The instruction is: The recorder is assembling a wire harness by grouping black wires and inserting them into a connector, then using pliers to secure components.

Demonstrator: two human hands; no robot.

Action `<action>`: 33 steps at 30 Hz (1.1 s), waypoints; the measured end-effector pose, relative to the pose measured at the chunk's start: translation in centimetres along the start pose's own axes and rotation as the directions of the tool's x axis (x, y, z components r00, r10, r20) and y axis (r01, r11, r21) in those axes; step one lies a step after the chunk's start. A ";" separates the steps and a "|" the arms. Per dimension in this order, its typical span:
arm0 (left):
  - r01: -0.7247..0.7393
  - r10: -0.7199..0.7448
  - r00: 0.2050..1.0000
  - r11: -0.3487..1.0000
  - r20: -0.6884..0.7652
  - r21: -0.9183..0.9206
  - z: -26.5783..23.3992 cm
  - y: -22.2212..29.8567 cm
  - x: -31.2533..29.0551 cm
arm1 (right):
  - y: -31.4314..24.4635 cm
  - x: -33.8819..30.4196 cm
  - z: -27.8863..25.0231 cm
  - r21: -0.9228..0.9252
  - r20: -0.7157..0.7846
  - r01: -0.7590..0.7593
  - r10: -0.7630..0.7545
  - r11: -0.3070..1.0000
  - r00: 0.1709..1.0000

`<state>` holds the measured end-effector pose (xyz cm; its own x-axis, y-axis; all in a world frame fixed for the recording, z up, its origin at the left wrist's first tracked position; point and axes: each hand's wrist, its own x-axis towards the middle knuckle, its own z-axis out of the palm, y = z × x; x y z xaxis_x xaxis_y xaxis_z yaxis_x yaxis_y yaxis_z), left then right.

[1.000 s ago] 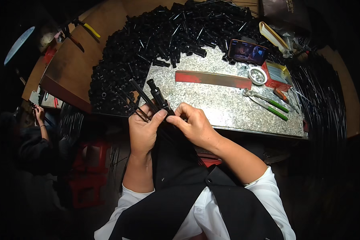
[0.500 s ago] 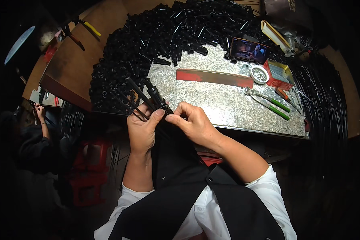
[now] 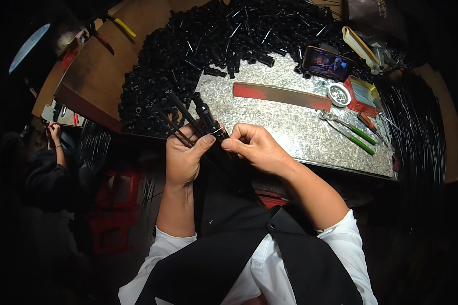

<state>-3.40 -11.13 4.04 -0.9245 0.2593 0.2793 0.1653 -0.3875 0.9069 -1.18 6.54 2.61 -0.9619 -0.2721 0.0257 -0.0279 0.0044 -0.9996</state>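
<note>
The black cylindrical part (image 3: 207,118) lies between the two hands, in front of the pile of similar black pieces (image 3: 163,66), its long axis slanting from upper left to lower right. The left hand (image 3: 188,152) holds it between thumb and fingers, along with several thin black rods (image 3: 179,105) fanning out to its left. The right hand (image 3: 257,147) meets its lower end from the right, thumb and forefinger pinched together (exactly what they nip is too small to tell). Both hands are close by, near the bench (image 3: 290,137).
</note>
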 end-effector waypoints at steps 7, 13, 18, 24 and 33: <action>0.081 -0.080 0.997 0.985 -0.017 0.151 0.3 0.6 -0.3 | -0.1 0.3 -0.2 0.079 -0.009 -0.043 0.043 0.996 0.999; 0.082 -0.080 0.997 0.987 -0.023 0.140 0.0 0.4 -0.2 | -0.1 0.6 -0.1 0.086 -0.002 -0.040 0.041 0.995 0.999; 0.063 -0.055 0.997 0.988 -0.061 0.141 0.5 0.2 -0.1 | 0.1 0.9 0.0 0.078 -0.022 -0.056 0.058 0.995 0.998; 0.008 0.004 0.995 0.992 -0.096 0.123 0.8 -0.3 -0.1 | 0.6 0.8 0.7 -0.103 -0.121 0.028 -0.040 0.994 0.992; 0.009 0.013 0.992 0.985 -0.123 0.172 1.4 -0.1 -0.3 | 0.6 0.6 0.7 -0.123 -0.129 0.057 -0.073 0.991 0.989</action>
<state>-2.62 -9.98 4.29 -0.9575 0.1438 0.2499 0.2139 -0.2268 0.9502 -1.60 5.67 2.01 -0.9843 -0.1453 0.1002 -0.1164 0.1075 -0.9874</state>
